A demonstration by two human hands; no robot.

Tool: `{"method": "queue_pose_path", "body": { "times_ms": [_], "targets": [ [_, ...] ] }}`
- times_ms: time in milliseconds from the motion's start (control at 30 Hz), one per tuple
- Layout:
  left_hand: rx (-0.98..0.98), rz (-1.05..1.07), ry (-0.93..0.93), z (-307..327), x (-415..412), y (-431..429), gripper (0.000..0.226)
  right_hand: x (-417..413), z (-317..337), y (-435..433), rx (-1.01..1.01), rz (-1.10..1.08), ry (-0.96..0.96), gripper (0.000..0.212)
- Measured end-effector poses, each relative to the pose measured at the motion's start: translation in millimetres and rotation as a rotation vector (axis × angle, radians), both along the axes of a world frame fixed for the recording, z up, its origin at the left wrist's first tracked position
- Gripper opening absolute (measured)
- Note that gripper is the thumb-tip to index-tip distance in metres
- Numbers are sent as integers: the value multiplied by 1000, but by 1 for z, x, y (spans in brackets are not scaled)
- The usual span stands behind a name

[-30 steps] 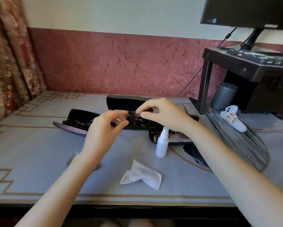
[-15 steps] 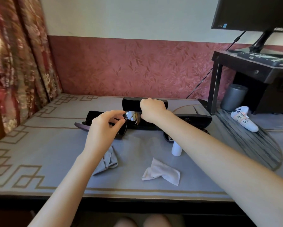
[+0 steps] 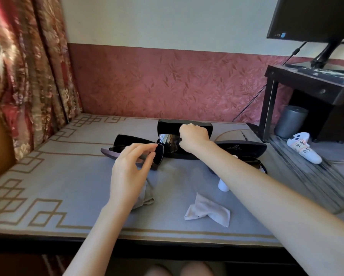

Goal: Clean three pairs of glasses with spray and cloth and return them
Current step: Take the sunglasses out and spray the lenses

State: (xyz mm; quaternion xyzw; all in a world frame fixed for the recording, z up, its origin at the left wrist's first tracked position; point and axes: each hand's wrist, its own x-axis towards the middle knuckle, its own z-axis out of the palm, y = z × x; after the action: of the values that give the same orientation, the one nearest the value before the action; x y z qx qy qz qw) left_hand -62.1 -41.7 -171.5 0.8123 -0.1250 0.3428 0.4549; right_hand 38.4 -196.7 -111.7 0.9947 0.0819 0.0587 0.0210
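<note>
- grey table cover (image 3: 47, 176) with a gold fret border fills the lower frame, below red leaf wallpaper; a dark monitor (image 3: 314, 16) sits upper right.
- three dark glasses cases lie open across the centre: left case (image 3: 125, 141), middle case (image 3: 167, 124) with its lid raised, right case (image 3: 240, 148).
- right hand (image 3: 194, 136), centre frame, is curled into a fist on the right end of the sunglasses (image 3: 168, 142), low in the mouth of the middle case.
- left hand (image 3: 127, 172) pinches the left lens edge between thumb and fingertips, with the other fingers spread loosely.
- white cloth (image 3: 207, 213) lies crumpled near the front edge; a grey cloth (image 3: 146, 197) shows under the left wrist.
- spray bottle (image 3: 223, 185) shows only its base beside the right forearm.
- key relation: the sunglasses' long axis runs left to right, in line with the middle case, and the right end is already inside; the left end sits lower left, outside the case.
- compared with a second ago, the pair has dropped from above the case into it, the right fingers have closed up, and the forearm now covers the bottle.
</note>
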Motion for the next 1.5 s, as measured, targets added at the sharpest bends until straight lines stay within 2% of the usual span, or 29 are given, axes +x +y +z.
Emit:
{"method": "queue_pose_path", "body": {
  "times_ms": [67, 167, 233, 300, 367, 433, 567, 700, 867, 1233, 1300, 1433, 1500],
  "targets": [
    [-15, 4, 1, 2, 1, 3, 23, -3, 5, -3, 20, 1, -45, 32],
    [-51, 18, 45, 2, 3, 6, 23, -13, 17, -7, 118, 43, -126, 6],
    [-90, 28, 67, 2, 3, 8, 29, -24, 26, -11, 188, 81, -177, 17],
    [-123, 16, 101, 6, 3, 9, 44, -40, 34, -14, 254, 138, -193, 18],
    [-148, -41, 157, 11, 1, 9, 64, -56, 38, -16, 320, 191, -148, 16],
    [-169, -124, 199, 17, -2, 8, 74, -71, 37, -18, 341, 241, -86, 16],
    [-225, -307, 308, 24, -15, 10, 75, -84, 29, -27, 389, 269, -34, 19],
    [-297, -390, 326, 21, -31, 20, 67, -87, 23, -38, 492, 289, -13, 14],
    [-262, -396, 362, 14, -36, 23, 79, -95, 18, -37, 539, 362, 45, 13],
    [-339, -322, 246, 16, -51, 1, 66, -106, 15, -38, 647, 433, 85, 15],
    [-399, -318, 204, 17, -53, 1, 62, -112, 19, -42, 701, 459, 103, 21],
    [-450, -271, 127, 20, -56, 8, 63, -120, 18, -56, 745, 484, 109, 61],
    [-482, -257, 107, 23, -58, 10, 64, -122, 13, -59, 794, 485, 63, 66]
  ]
}}
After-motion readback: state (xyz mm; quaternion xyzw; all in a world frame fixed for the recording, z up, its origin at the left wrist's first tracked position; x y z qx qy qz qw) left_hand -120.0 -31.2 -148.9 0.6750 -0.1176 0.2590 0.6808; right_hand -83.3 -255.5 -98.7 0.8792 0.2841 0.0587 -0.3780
